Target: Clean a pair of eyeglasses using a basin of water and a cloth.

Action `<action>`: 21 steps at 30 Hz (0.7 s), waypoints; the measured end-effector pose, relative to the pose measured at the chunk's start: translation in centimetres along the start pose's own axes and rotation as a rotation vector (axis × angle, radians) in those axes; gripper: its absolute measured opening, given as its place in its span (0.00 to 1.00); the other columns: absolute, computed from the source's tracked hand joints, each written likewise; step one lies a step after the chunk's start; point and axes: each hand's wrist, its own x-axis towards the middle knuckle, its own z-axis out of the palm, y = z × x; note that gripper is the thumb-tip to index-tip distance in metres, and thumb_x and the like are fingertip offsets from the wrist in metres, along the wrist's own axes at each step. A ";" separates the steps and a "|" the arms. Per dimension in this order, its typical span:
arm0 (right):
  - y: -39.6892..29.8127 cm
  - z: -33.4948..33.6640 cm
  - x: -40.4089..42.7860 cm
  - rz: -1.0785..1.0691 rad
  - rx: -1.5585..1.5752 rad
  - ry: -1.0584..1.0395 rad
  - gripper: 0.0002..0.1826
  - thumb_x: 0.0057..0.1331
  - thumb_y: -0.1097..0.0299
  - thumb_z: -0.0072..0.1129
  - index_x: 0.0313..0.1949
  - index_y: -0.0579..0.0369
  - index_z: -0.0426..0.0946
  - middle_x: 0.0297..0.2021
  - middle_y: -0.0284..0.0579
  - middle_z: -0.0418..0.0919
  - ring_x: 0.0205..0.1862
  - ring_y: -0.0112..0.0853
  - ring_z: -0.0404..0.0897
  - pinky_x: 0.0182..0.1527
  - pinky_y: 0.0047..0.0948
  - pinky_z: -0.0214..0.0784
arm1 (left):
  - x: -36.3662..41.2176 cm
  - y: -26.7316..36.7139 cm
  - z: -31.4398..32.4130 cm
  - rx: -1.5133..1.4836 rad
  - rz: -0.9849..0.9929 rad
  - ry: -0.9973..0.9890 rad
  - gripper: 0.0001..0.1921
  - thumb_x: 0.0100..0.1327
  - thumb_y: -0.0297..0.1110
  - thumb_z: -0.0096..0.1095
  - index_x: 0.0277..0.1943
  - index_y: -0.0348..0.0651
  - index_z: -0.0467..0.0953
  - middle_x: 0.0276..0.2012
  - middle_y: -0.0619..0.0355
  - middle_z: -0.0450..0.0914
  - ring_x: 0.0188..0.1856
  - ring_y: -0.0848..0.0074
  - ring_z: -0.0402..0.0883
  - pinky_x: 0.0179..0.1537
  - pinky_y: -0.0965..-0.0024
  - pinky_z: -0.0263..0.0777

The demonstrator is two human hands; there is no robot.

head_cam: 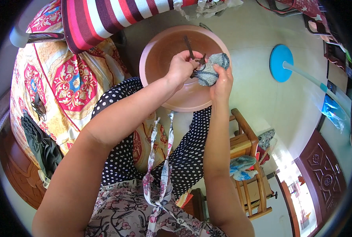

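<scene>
A pink plastic basin [154, 95] with brownish water in it stands before my knees. Over it, my left hand [182, 66] pinches a dark, slender object [188, 44] that looks like metal, with a thin rod pointing up and a ring-like part near the fingertips. Its exact kind is hard to make out. My right hand [222, 81] grips a crumpled grey cloth [209, 71] with dark stripes, thumb on top. The cloth meets the dark object near my left fingertips, and part of that object is hidden by fingers and cloth.
A striped cloth-covered seat [116, 14] and a patterned cover [75, 86] lie to the left. A blue flat-headed mop [281, 62] stands to the right. Nearer me on the right is a wooden chair [244, 142] holding a plastic bag [242, 166]; a dark red door [324, 177] lies beyond.
</scene>
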 end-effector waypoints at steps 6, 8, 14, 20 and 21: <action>0.4 1.0 -0.9 -0.144 -0.313 -0.073 0.18 0.55 0.79 0.50 0.47 0.62 0.65 0.38 0.40 0.72 0.39 0.25 0.71 0.44 0.23 0.64 | 0.1 -0.2 -0.1 0.104 0.015 -0.023 0.08 0.56 0.20 0.50 0.40 0.36 0.73 0.33 0.58 0.76 0.34 0.79 0.74 0.38 0.78 0.68; 0.9 0.7 -0.4 -0.167 -0.314 -0.011 0.18 0.55 0.80 0.50 0.47 0.62 0.65 0.38 0.40 0.72 0.39 0.25 0.71 0.44 0.23 0.64 | -0.2 -0.5 0.2 0.098 -0.021 -0.051 0.08 0.56 0.21 0.51 0.39 0.36 0.73 0.33 0.59 0.76 0.33 0.80 0.73 0.36 0.78 0.68; 1.8 0.3 0.6 -0.276 -0.443 0.216 0.15 0.55 0.76 0.51 0.44 0.63 0.67 0.36 0.40 0.73 0.36 0.26 0.71 0.41 0.23 0.64 | 0.5 -0.9 -0.6 -0.060 -0.183 -0.157 0.08 0.57 0.21 0.51 0.40 0.38 0.73 0.33 0.60 0.76 0.32 0.81 0.72 0.36 0.78 0.67; 0.1 0.4 -0.2 -0.137 -0.113 0.175 0.12 0.57 0.75 0.52 0.41 0.63 0.69 0.34 0.39 0.73 0.33 0.24 0.71 0.38 0.23 0.65 | 0.8 -0.3 -0.8 -0.255 -0.250 -0.258 0.09 0.57 0.21 0.48 0.41 0.38 0.71 0.34 0.59 0.75 0.33 0.80 0.72 0.38 0.77 0.69; 0.0 0.3 -0.2 -0.137 -0.113 0.175 0.12 0.57 0.75 0.52 0.41 0.63 0.69 0.34 0.39 0.73 0.33 0.24 0.71 0.38 0.23 0.65 | 0.7 -0.2 -0.7 -0.285 -0.240 -0.259 0.09 0.57 0.21 0.48 0.41 0.38 0.72 0.32 0.59 0.75 0.32 0.80 0.72 0.37 0.77 0.69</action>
